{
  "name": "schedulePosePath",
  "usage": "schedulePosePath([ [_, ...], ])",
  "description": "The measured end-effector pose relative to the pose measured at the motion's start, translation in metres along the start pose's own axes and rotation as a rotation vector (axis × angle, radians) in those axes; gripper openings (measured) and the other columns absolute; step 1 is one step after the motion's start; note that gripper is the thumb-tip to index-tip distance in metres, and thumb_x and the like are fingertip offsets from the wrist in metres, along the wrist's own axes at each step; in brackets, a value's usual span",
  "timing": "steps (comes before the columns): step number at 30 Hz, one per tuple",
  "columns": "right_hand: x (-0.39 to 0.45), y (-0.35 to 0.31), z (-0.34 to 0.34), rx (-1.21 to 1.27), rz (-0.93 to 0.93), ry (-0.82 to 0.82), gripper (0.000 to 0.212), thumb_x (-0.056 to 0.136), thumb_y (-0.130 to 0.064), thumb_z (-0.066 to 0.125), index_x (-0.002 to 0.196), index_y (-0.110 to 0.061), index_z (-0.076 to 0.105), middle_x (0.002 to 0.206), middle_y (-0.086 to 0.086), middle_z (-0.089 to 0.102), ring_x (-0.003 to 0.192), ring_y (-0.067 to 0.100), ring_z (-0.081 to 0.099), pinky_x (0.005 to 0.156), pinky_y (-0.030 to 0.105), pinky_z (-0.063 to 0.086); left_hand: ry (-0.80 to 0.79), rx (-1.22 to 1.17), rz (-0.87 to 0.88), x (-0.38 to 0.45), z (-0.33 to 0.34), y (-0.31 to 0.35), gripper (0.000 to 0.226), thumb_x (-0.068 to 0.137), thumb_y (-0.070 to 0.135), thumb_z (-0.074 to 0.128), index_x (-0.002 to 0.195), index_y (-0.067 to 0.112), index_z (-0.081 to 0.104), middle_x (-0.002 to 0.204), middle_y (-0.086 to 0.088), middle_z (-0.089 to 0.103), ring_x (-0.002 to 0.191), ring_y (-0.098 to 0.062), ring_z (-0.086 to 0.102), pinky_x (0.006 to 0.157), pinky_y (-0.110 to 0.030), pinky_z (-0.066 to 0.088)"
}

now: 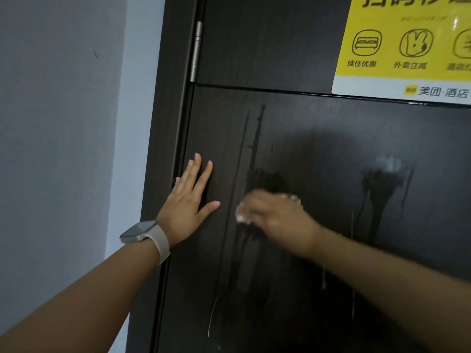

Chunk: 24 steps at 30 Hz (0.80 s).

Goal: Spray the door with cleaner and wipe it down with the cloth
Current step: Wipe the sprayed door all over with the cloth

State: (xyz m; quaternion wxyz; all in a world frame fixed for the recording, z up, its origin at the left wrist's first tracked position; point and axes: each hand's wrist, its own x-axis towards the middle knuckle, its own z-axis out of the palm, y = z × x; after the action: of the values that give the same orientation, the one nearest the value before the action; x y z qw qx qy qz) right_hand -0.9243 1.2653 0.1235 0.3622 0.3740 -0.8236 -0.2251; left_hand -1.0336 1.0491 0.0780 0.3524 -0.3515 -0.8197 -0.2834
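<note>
Two wet patches remain: we see the right hand (276, 216) gripping the cloth (242, 216) under the left one, the other farther right, while the flat left hand (190, 200) braces the door (318, 138).

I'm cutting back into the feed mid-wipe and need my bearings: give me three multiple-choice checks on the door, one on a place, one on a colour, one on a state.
1. Where is the white foam patch relative to the crumpled white cloth?
A. Up and to the right
B. Directly below
C. Left, by the hinge

2. What colour is the poster on the dark wood-grain door?
A. Red
B. Yellow
C. Green

3. What is the left hand doing?
A. Gripping a spray bottle
B. Hanging away from the door
C. Pressing flat, fingers straight

Answers: 1 A, the foam sits higher and further right than the cloth under the blurred right hand. 2 B, yellow with a white bottom strip. 3 C, its palm lies on the panel near the door's left edge.
</note>
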Motion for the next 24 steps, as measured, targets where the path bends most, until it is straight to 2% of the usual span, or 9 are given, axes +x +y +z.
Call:
schedulePosePath([
  [2, 0.021, 0.035, -0.031, -0.061, 0.109, 0.167, 0.023, 0.096, -0.010, 0.053, 0.108, -0.001, 0.070, 0.105, 0.016, 0.063, 0.099, 0.032, 0.057, 0.082, 0.041, 0.052, 0.007, 0.014, 0.007, -0.001, -0.002, 0.002, 0.085, 0.094, 0.047, 0.050, 0.152, 0.031, -0.010, 0.158, 0.007, -0.028, 0.147, -0.013, -0.020, 0.119, -0.040, 0.000],
  [6, 0.048, 0.056, -0.050, -0.193, 0.317, 0.378, 0.029, 0.074, 0.013, 0.073, 0.101, 0.000, 0.073, 0.087, 0.014, 0.062, 0.080, 0.031, 0.056, 0.061, 0.037, 0.050, -0.032, -0.022, -0.005, -0.001, -0.007, 0.004, 0.097, 0.089, 0.044, 0.064, 0.153, 0.031, -0.007, 0.158, 0.009, -0.028, 0.147, -0.011, -0.019, 0.118, -0.041, 0.006],
  [8, 0.041, 0.032, -0.027, -0.093, 0.239, 0.337, 0.027, 0.076, 0.012, 0.072, 0.098, -0.004, 0.073, 0.086, 0.011, 0.062, 0.080, 0.028, 0.054, 0.063, 0.037, 0.049, -0.041, -0.047, -0.022, -0.001, -0.007, 0.004, 0.102, 0.085, 0.041, 0.069, 0.153, 0.032, -0.007, 0.158, 0.010, -0.029, 0.147, -0.010, -0.020, 0.122, -0.045, 0.009],
  [11, 0.018, -0.003, 0.005, -0.004, -0.037, 0.076, 0.028, 0.077, 0.005, 0.072, 0.102, -0.006, 0.072, 0.091, 0.009, 0.065, 0.084, 0.025, 0.056, 0.068, 0.037, 0.051, -0.042, -0.048, -0.042, 0.000, -0.006, 0.005, 0.104, 0.084, 0.039, 0.071, 0.151, 0.036, -0.009, 0.157, 0.011, -0.029, 0.147, -0.010, -0.019, 0.121, -0.048, 0.015],
  [13, 0.026, 0.013, -0.009, -0.022, -0.081, 0.002, 0.026, 0.079, 0.002, 0.070, 0.103, -0.008, 0.071, 0.093, 0.008, 0.065, 0.085, 0.024, 0.056, 0.070, 0.037, 0.051, -0.032, -0.040, -0.044, 0.001, -0.005, 0.005, 0.104, 0.084, 0.038, 0.071, 0.149, 0.037, -0.009, 0.157, 0.011, -0.028, 0.148, -0.011, -0.018, 0.121, -0.050, 0.016],
  [17, 0.074, 0.076, -0.069, -0.116, 0.182, 0.302, 0.016, 0.081, 0.000, 0.062, 0.095, -0.004, 0.070, 0.088, 0.014, 0.063, 0.085, 0.026, 0.052, 0.071, 0.030, 0.037, -0.014, -0.040, -0.040, 0.000, -0.005, 0.004, 0.104, 0.083, 0.038, 0.072, 0.151, 0.034, -0.006, 0.158, 0.011, -0.026, 0.148, -0.012, -0.016, 0.121, -0.050, 0.016],
  [20, 0.088, 0.083, -0.069, -0.136, 0.289, 0.450, 0.020, 0.076, 0.011, 0.066, 0.092, 0.001, 0.071, 0.087, 0.016, 0.065, 0.083, 0.034, 0.058, 0.068, 0.038, 0.048, -0.021, -0.046, -0.041, 0.000, -0.005, 0.004, 0.104, 0.083, 0.039, 0.072, 0.150, 0.036, -0.007, 0.158, 0.013, -0.027, 0.148, -0.010, -0.017, 0.121, -0.050, 0.017],
  [22, 0.081, 0.066, -0.048, -0.103, 0.239, 0.419, 0.018, 0.077, 0.009, 0.064, 0.090, -0.001, 0.072, 0.088, 0.015, 0.065, 0.084, 0.033, 0.060, 0.068, 0.044, 0.053, -0.017, -0.052, -0.036, 0.000, -0.005, 0.004, 0.104, 0.083, 0.039, 0.072, 0.149, 0.038, -0.008, 0.157, 0.013, -0.027, 0.148, -0.010, -0.016, 0.121, -0.049, 0.017],
  [24, 0.071, 0.044, -0.024, -0.087, 0.075, 0.248, 0.025, 0.075, 0.009, 0.069, 0.097, -0.004, 0.073, 0.092, 0.013, 0.066, 0.085, 0.030, 0.060, 0.068, 0.041, 0.054, -0.016, -0.053, -0.031, 0.001, -0.005, 0.003, 0.104, 0.083, 0.038, 0.073, 0.148, 0.038, -0.008, 0.157, 0.013, -0.028, 0.148, -0.010, -0.017, 0.121, -0.047, 0.016],
])
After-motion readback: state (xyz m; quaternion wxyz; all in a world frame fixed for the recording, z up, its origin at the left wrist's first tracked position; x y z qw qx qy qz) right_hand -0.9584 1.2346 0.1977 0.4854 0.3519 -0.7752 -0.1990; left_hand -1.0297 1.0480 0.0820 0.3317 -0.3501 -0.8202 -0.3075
